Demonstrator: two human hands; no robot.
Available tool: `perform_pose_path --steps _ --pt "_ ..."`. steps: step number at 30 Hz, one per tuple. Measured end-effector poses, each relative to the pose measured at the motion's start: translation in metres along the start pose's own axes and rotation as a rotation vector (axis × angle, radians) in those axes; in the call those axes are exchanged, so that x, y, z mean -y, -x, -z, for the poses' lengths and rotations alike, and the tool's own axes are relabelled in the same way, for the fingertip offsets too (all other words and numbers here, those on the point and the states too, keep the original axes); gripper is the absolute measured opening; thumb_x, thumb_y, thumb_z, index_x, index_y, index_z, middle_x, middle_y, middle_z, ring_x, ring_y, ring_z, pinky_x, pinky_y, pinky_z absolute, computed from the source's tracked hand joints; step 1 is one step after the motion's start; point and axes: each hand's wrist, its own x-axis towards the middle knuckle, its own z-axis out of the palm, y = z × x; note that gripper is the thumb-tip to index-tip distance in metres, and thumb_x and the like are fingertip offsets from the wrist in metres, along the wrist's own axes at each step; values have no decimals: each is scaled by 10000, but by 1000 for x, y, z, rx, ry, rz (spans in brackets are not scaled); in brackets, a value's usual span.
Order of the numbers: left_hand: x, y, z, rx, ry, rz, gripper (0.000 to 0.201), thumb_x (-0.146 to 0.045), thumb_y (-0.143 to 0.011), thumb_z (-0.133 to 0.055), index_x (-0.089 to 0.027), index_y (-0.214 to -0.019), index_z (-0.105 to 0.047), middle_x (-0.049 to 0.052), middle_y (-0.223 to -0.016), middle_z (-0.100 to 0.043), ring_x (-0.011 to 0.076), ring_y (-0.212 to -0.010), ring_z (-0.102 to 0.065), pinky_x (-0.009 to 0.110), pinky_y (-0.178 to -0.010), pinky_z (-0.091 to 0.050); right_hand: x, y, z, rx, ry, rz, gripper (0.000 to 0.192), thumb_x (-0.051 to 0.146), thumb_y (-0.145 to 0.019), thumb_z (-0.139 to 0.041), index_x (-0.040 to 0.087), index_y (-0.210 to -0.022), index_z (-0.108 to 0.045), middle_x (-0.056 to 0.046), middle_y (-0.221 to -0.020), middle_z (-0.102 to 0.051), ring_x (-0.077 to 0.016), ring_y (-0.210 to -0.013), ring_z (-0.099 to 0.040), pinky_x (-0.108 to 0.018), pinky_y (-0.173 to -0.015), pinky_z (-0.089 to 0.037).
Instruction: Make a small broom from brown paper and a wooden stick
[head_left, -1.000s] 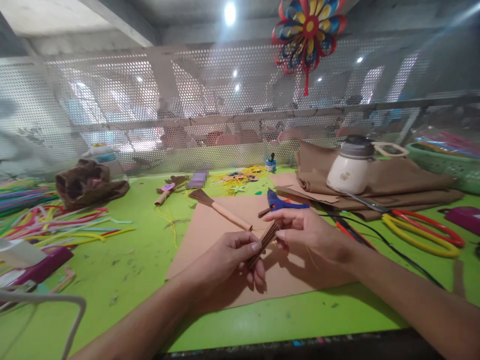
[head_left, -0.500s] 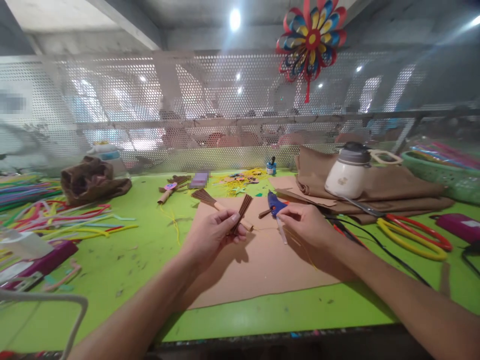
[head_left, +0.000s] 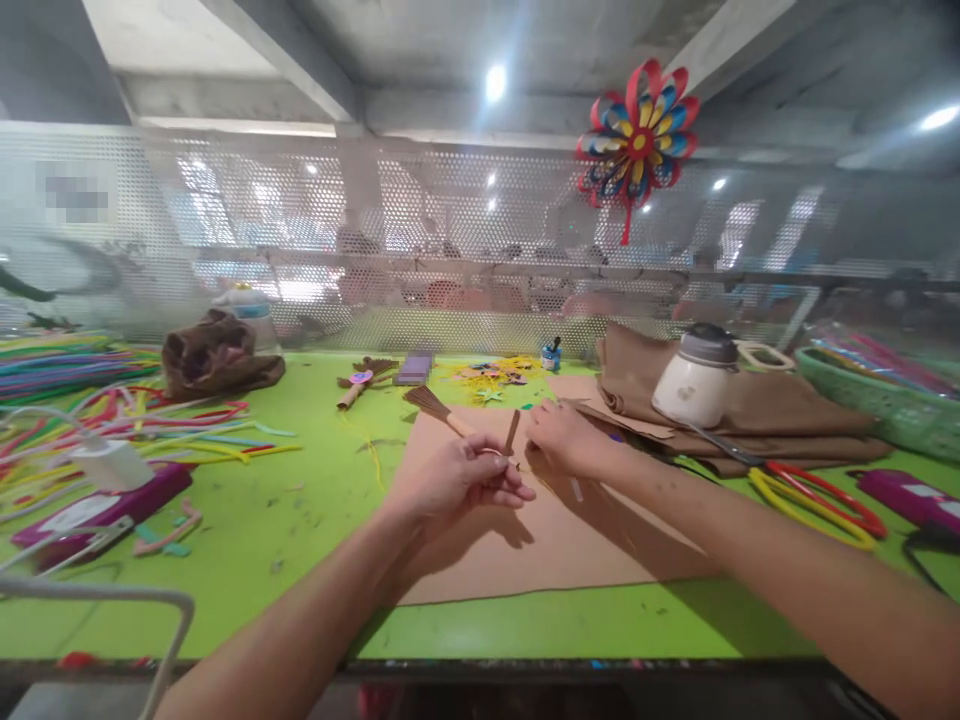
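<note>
While the left hand (head_left: 459,476) pinches a tilted brown paper strip (head_left: 513,430) above the kraft-paper sheet (head_left: 525,565), the right hand's (head_left: 561,436) grip is hidden; probably light and easily creased, the strip suits a gentle lower-end hold.

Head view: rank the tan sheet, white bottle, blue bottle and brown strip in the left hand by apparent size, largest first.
1. Tan sheet
2. White bottle
Unsure: blue bottle and brown strip, the latter partly hidden by the left hand.
</note>
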Motion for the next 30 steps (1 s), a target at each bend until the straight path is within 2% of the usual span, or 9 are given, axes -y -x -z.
perform_pose_path --steps 4,9,10,13,15,17,20,23,30 --pt "3 2 -6 -76 29 -34 110 -49 -723 -458 -150 -767 -468 -7 -603 -534 139 -599 -611 271 -603 -481 -4 -11 -6 -33 -97 20 123 82 -723 -539 109 -659 -640 -139 -781 -609 -247 -846 -515 -351 -744 -395" --pt "8 -4 -3 -159 -37 -72 98 -118 -723 -472 -173 -803 -472 -66 -492 -412 115 -483 -514 227 -504 -391 -17 1 4 -197 -355 -104 178 147 -833 -440 120 -892 -605 -82 -855 -617 -157 -769 -549 -295 -714 -441" --pt "8 -5 -2 -198 -108 -79 44 -172 -749 -499 -174 -784 -473 -67 -487 -411 106 -464 -485 223 -491 -369 -16 7 8 -249 -501 -151 191 185 -855 -423 124 -941 -583 -73 -860 -613 -142 -737 -554 -289 -693 -451" --pt "5 -4 -3 -321 -376 -104 199 -345 -790 -538 -170 -711 -487 -48 -489 -438 90 -443 -409 223 -462 -306 -6 28 18 -348 -1286 -308 171 271 -812 -546 142 -923 -572 -33 -777 -593 -120 -648 -543 -278 -628 -449" --pt "3 -1 -8 -315 -480 -107 275 -415 -798 -528 -167 -683 -502 -37 -497 -443 92 -456 -386 231 -460 -280 4 39 23 -239 -1630 -364 160 260 -746 -646 137 -837 -600 -24 -728 -584 -109 -622 -531 -261 -590 -432" --pt "2 3 -16 -222 -495 -91 302 -444 -802 -522 -164 -687 -515 -36 -518 -442 91 -472 -375 234 -469 -271 12 45 24 -149 -1814 -413 159 234 -706 -697 131 -792 -613 -18 -697 -582 -101 -615 -530 -244 -571 -420" --pt "4 5 -24 -134 -480 -56 272 -426 -795 -548 -157 -755 -554 -40 -551 -445 88 -498 -376 228 -484 -268 19 47 22 -123 -1922 -443 164 219 -687 -720 129 -783 -623 -10 -683 -591 -91 -617 -536 -230 -581 -420" --pt "8 3 -24 -125 -461 5 243 -390 -782 -584 -148 -768 -579 -51 -518 -424 77 -474 -356 224 -469 -245 23 48 20 -115 -1932 -447 153 229 -691 -720 133 -767 -628 -8 -687 -600 -85 -611 -530 -226 -592 -420" --pt "16 1 -22 -116 -167 124 229 -357 -743 -650 -144 -734 -566 -55 -463 -409 58 -411 -337 213 -421 -219 20 54 15 -111 -1763 -409 175 300 -770 -644 129 -807 -649 -30 -720 -602 -104 -631 -519 -249 -601 -415"
